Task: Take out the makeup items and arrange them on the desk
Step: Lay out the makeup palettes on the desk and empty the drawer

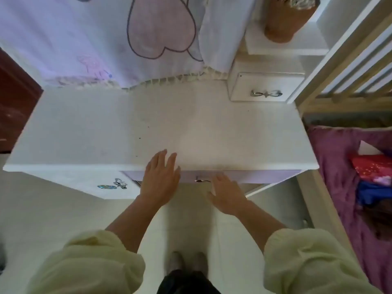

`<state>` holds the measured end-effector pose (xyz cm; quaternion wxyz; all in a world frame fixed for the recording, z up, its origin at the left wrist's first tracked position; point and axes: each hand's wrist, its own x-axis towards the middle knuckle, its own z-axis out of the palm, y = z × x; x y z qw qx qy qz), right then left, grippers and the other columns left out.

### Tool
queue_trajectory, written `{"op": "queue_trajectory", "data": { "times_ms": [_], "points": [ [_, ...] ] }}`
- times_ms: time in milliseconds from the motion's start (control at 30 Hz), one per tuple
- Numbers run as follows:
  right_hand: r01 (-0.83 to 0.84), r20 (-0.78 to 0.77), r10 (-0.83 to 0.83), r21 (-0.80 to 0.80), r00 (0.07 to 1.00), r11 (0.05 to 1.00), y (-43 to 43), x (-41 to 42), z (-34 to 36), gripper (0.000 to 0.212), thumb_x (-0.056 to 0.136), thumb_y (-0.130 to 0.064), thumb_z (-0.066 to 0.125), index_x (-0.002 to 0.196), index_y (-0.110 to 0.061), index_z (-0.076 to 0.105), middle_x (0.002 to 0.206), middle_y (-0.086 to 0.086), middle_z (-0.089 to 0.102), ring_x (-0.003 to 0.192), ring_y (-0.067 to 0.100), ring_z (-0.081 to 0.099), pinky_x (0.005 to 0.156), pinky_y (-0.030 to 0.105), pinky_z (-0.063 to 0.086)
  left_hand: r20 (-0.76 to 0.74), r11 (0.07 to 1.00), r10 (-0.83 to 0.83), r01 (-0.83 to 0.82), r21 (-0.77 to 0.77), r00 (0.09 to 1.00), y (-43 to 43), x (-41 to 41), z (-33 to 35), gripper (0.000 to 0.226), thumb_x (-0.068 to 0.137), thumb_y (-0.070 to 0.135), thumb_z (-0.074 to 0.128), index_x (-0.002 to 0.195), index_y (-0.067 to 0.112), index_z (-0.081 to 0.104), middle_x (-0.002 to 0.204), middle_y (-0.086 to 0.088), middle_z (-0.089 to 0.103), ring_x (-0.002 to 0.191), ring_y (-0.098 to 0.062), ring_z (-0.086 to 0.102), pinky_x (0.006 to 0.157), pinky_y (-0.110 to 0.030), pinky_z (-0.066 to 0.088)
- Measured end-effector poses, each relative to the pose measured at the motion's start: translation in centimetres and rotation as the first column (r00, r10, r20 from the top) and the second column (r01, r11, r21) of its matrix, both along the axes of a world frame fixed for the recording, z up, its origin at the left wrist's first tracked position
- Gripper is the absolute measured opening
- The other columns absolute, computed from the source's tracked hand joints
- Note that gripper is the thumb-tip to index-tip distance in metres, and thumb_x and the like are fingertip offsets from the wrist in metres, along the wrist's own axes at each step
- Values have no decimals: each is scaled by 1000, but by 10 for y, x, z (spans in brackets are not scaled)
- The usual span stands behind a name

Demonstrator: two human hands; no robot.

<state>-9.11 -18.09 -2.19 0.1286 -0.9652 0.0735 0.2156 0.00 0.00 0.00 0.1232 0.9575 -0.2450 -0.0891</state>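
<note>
Pale yellow sleeves (pixel 84 262) fill the bottom of the view, both forearms reaching from them toward the white desk (pixel 106 128). The left hand (pixel 160 179) lies over the desk's front edge, fingers straight and slightly spread, gripping nothing. It seems placed there to steady the body or the top. The right hand (pixel 228 195) hovers just below that front edge, flat and relaxed, its fingertips close to the metal handle (pixel 202 179) of the lilac drawer (pixel 254 176) under the top. Whether they touch the handle I cannot tell.

No makeup items are in view anywhere on the desk, so they are probably inside this drawer, which looks shut or nearly so. The right hand looks set to hook the handle and pull.

At the desk's back right corner sits a small drawer (pixel 265 88), with a brown basket (pixel 286 20) on a shelf above it. A heart-printed cloth (pixel 127 39) hangs along the desk's rear edge.
</note>
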Motion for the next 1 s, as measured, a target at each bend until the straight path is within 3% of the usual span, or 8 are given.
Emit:
{"op": "queue_trajectory", "data": {
  "times_ms": [200,333,500,667,1000],
  "points": [
    [-7,-23,5,-60,1000,998,1,17,-58,57,95,-37,45,145,-14,29,148,3,36,136,19,33,107,38,27,-10,999,-36,36,28,999,16,33,-57,68,93,56,-1,154,26,-1,161,-5,-7,149,-21,-7,120,-39,-1],
    [26,-52,-31,-99,998,995,1,27,-83,58,94,-37,46,144,-12,32,144,5,42,134,20,37,110,38,22,24,1000,-6,6,10,1000,16,28,-76,63,96,56,7,152,32,-10,159,2,-20,145,-14,-23,118,-36,-13],
    [75,-3,-75,-93,997,993,5,38,-102,48,91,-38,49,131,-12,48,131,7,54,121,26,50,105,32,31,70,999,36,-36,2,997,10,31,-89,65,97,58,18,153,32,-4,160,1,-16,145,-14,-23,116,-34,-18],
    [78,15,-77,-69,997,995,6,38,-103,42,95,-34,48,129,-10,49,133,6,52,123,24,48,102,30,35,69,999,40,-39,-16,997,11,31,-93,67,95,61,14,153,33,-2,161,0,-14,145,-13,-22,115,-32,-20],
    [70,-128,-71,-12,989,998,28,-13,-90,42,97,-32,45,134,-13,46,136,6,50,123,24,49,104,33,38,44,1000,-4,4,4,999,13,26,-88,72,92,64,8,153,29,-9,160,-3,-20,145,-18,-25,114,-33,-24]
  ]
}}
